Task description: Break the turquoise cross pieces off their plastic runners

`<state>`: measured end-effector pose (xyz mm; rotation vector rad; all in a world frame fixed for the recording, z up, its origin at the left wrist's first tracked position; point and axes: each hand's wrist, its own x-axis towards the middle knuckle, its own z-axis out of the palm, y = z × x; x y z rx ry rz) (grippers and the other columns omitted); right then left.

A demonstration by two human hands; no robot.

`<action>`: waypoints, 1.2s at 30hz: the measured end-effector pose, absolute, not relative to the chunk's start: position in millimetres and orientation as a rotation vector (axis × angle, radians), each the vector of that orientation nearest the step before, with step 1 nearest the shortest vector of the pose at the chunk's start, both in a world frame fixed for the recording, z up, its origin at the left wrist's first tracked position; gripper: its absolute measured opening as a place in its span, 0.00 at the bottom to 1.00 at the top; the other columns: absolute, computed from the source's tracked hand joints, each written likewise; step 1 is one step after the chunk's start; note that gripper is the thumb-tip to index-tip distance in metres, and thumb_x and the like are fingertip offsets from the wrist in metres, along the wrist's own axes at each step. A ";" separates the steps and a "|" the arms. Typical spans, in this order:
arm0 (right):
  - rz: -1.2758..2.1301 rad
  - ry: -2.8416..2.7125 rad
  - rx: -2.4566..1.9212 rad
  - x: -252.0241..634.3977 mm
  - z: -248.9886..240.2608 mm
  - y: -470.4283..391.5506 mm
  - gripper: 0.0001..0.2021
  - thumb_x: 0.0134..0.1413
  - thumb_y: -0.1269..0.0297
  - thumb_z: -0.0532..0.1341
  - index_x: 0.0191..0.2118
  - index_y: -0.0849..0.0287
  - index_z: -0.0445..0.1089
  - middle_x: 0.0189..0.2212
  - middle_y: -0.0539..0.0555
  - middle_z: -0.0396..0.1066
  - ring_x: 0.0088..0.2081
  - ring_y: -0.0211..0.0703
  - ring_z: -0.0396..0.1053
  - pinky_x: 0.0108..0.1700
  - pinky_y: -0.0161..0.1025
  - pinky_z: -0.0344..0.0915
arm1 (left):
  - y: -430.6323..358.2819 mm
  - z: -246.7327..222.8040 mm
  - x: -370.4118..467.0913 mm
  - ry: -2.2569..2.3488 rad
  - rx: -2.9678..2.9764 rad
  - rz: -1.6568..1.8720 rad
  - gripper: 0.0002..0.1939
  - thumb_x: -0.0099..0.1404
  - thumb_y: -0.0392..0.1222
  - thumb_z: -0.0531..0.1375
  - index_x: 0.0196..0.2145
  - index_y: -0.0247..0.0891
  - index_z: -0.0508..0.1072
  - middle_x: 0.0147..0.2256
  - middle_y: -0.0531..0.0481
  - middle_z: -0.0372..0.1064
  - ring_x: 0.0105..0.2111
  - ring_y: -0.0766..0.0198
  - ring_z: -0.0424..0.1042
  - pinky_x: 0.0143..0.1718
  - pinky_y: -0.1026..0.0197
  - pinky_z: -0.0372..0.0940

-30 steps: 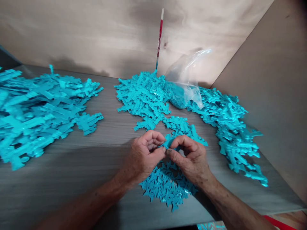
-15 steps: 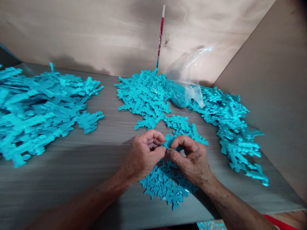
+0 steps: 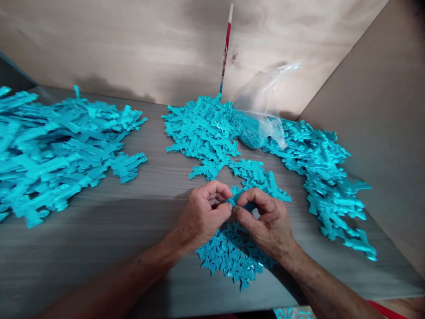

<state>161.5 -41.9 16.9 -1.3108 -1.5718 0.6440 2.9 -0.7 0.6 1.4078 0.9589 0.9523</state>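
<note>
My left hand (image 3: 206,217) and my right hand (image 3: 267,223) meet in front of me, each in a pinch of thumb and forefinger. Between the fingertips is a small flat turquoise plastic piece (image 3: 236,194), mostly covered by the fingers, so its full shape is hidden. Below the hands lies a spread of small pointed, star-like turquoise pieces (image 3: 229,257), partly hidden by my right hand and wrist. Just beyond the fingers is a small cluster of turquoise plastic pieces (image 3: 254,173).
Large heaps of turquoise pieces lie to the left (image 3: 66,155), as a middle heap (image 3: 199,128) and as a right heap (image 3: 318,164). A red and white stick (image 3: 226,48) stands upright behind the middle heap. Beside it rests a clear plastic bag (image 3: 262,110) with turquoise pieces, near the wooden wall (image 3: 133,44).
The head view has shifted slightly, so everything sits a little further right. Both hands keep nearly the same pinch on the turquoise piece.
</note>
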 end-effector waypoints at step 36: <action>0.594 -1.695 -1.303 161.9 12.6 -41.0 0.05 0.49 0.74 0.60 0.29 0.56 0.67 0.23 0.45 0.70 0.25 0.35 0.65 0.30 0.33 0.62 | 0.4 4.2 3.3 0.985 1.466 0.858 0.05 0.56 0.31 0.57 0.32 0.38 0.68 0.25 0.56 0.65 0.26 0.69 0.66 0.28 0.66 0.65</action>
